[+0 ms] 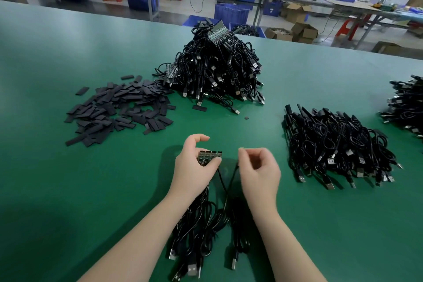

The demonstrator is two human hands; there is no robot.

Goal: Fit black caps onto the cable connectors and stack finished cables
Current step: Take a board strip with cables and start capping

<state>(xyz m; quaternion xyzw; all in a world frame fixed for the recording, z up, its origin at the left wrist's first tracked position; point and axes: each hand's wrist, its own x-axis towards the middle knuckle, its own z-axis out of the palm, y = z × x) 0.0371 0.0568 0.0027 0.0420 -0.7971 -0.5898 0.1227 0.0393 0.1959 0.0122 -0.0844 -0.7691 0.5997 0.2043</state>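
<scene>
My left hand [194, 167] grips a small panel of circuit boards [209, 157] whose black cables [199, 224] hang down toward me onto the green table [68, 190]. My right hand [259, 168] hovers just right of it with fingers curled; one thin cable [231, 181] runs up to its fingertips, and whether it is pinched is blurred. A loose heap of flat black caps [119, 110] lies at the left. Behind it rises a tall pile of uncapped cables [219, 68]. A lower stack of capped cables [336, 144] lies at the right.
Another cable pile [407, 105] sits at the far right edge. A single cap [199, 107] and a tiny black piece [246, 118] lie in front of the tall pile. Beyond the table's far edge stand workbenches, blue crates [231, 12], cardboard boxes and orange stools.
</scene>
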